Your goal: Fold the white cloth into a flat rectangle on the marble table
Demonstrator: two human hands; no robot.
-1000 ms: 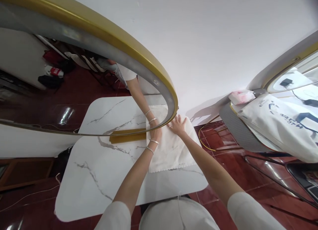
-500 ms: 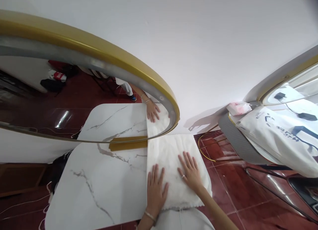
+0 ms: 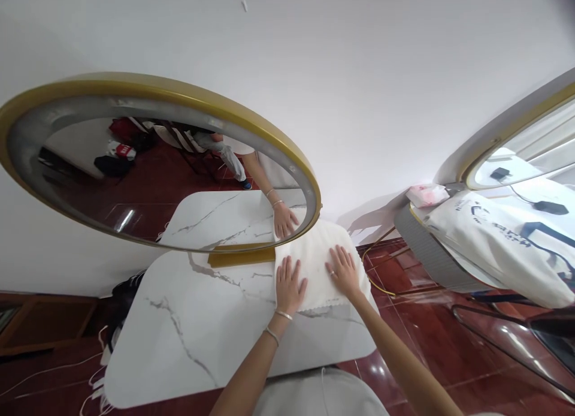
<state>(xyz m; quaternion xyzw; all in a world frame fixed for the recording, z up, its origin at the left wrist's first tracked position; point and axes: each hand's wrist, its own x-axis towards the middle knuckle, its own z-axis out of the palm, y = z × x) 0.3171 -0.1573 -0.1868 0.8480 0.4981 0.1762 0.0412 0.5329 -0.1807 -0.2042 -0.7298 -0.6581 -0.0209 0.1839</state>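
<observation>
A white cloth [image 3: 317, 254] lies flat at the far right of a white marble table [image 3: 202, 326], against the wall. My left hand [image 3: 288, 287] rests palm down with fingers spread on the cloth's near left edge. My right hand [image 3: 345, 272], a ring on one finger, lies flat and open on the cloth's near right part. Neither hand holds anything. A round gold-framed mirror [image 3: 162, 164] stands on a gold base [image 3: 241, 257] just left of the cloth and shows my arm's reflection.
A second gold-rimmed mirror [image 3: 516, 158] leans at the right behind a white printed bag [image 3: 503, 236] and a pink packet [image 3: 422, 194]. A yellow cable [image 3: 377, 284] lies on the dark red tiled floor. White cords [image 3: 96, 380] trail at the table's left.
Both hands drew back from the cloth's far edge toward me, then slid forward again over the cloth. The camera tilted, so the whole mirror now shows.
</observation>
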